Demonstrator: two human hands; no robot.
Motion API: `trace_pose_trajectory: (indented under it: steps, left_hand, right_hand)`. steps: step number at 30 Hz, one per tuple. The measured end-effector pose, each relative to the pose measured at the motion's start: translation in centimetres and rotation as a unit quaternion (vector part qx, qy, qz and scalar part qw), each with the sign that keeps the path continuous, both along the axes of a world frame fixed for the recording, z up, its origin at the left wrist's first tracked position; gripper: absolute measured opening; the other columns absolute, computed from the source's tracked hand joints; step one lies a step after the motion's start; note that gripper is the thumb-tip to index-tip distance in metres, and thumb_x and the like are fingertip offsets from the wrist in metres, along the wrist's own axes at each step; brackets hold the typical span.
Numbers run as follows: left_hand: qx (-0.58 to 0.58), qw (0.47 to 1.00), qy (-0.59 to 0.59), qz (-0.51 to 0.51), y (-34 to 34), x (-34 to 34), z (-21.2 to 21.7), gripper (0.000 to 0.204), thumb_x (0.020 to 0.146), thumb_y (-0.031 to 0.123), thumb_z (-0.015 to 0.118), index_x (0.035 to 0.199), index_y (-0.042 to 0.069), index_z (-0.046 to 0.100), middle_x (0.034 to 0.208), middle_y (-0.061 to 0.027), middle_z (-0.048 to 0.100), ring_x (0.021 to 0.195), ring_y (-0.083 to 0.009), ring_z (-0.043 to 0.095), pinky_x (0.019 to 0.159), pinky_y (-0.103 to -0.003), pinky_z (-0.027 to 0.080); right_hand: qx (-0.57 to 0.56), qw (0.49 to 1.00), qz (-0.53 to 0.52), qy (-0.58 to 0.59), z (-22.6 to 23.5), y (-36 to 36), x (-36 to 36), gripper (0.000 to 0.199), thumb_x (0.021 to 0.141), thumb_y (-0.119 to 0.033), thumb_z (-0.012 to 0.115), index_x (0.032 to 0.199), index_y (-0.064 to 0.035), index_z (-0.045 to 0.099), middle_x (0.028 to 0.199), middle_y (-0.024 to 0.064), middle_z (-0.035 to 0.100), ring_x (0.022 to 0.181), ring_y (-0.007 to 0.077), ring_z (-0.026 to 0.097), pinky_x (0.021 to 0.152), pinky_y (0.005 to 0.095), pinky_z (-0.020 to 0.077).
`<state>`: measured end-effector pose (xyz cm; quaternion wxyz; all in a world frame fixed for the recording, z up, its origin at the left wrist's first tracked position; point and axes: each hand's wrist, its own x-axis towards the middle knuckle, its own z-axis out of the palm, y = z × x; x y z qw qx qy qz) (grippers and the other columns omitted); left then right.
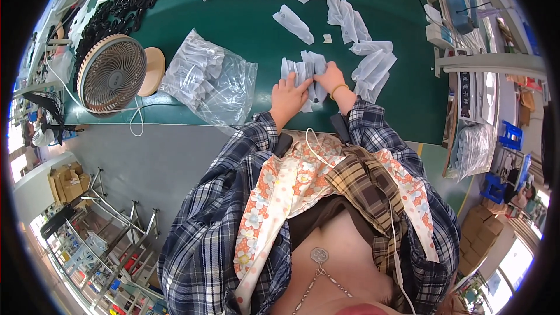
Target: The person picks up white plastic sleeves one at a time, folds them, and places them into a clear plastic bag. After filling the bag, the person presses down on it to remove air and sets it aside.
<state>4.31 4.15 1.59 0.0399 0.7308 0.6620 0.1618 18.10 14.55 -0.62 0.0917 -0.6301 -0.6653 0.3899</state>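
A small row of whitish translucent plastic sleeves (298,69) stands side by side near the table's front edge, in front of me. My left hand (287,98) lies at their near left side, fingers stretched out and the index tip touching the sleeves. From the right, my right hand (334,79) has its thumb and fingers closed on the edge of a sleeve (315,61) at the row's right end; the fingertips are partly hidden. Close by on the right lie more filled sleeves (375,64) in an overlapping pile. What is inside the sleeves is hard to make out.
Left of my hands lies a large clear plastic bag (224,81) of sleeves, beside a beige fan (114,74) with a white cord. Black parts (119,9) heap at the far left of the green table (233,17). A loose sleeve (293,24) and others lie farther off.
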Motion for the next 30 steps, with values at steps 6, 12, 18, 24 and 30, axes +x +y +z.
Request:
trace_pose_trajectory:
  steps: [6, 12, 18, 24, 30]
  left_hand:
    - [0.003, 1.0, -0.023, 0.009, 0.0, -0.2, -0.2, 0.036, 0.073, 0.028, 0.058, 0.109, 0.029, 0.054, 0.108, -0.0105, 0.044, 0.082, -0.0267, 0.05, 0.067, -0.036, 0.042]
    - [0.006, 0.993, -0.104, 0.052, -0.1, -0.4, -1.0, 0.032, 0.071, 0.029, 0.061, 0.101, 0.02, 0.054, 0.108, -0.0104, 0.045, 0.083, -0.0275, 0.051, 0.067, -0.037, 0.042]
    - [-0.004, 0.989, -0.127, 0.069, 0.1, -0.3, -0.4, 0.034, 0.069, 0.027, 0.064, 0.097, 0.013, 0.051, 0.106, -0.0128, 0.044, 0.084, -0.0296, 0.051, 0.072, -0.039, 0.043]
    - [0.029, 0.925, -0.339, 0.168, -1.6, -1.5, -1.3, 0.042, 0.07, 0.016, 0.061, 0.104, 0.001, 0.042, 0.106, -0.0153, 0.043, 0.09, -0.03, 0.051, 0.08, -0.037, 0.041]
    - [-0.156, 0.817, -0.529, 0.17, -3.5, -3.0, -1.3, 0.044, 0.072, 0.016, 0.057, 0.106, -0.005, 0.039, 0.104, -0.0185, 0.046, 0.091, -0.0281, 0.052, 0.075, -0.033, 0.043]
  right_hand:
    - [0.033, 0.999, 0.006, -0.022, 0.4, -0.6, -1.5, 0.062, 0.062, -0.037, 0.065, 0.104, 0.0064, 0.048, 0.098, 0.0266, 0.055, 0.092, 0.0375, 0.054, 0.08, 0.0373, 0.045]
    - [0.015, 0.993, 0.064, -0.099, 2.6, -0.4, -2.8, 0.061, 0.062, -0.038, 0.067, 0.101, 0.0056, 0.05, 0.101, 0.0255, 0.052, 0.095, 0.0368, 0.053, 0.082, 0.0381, 0.0445]
    - [0.022, 0.985, 0.11, -0.132, 2.0, -1.5, -1.7, 0.063, 0.06, -0.041, 0.066, 0.1, 0.006, 0.05, 0.098, 0.0243, 0.053, 0.091, 0.0362, 0.054, 0.081, 0.0367, 0.0448]
    - [-0.024, 0.982, 0.165, -0.092, 2.9, -3.4, -2.7, 0.088, 0.058, -0.046, 0.068, 0.119, 0.0072, 0.034, 0.112, 0.0239, 0.045, 0.105, 0.0362, 0.047, 0.085, 0.0422, 0.0423]
    - [0.069, 0.948, 0.192, -0.246, 4.7, -5.5, -5.8, 0.11, 0.056, -0.051, 0.069, 0.133, 0.005, 0.013, 0.124, 0.0223, 0.032, 0.117, 0.0347, 0.033, 0.085, 0.0533, 0.0369]
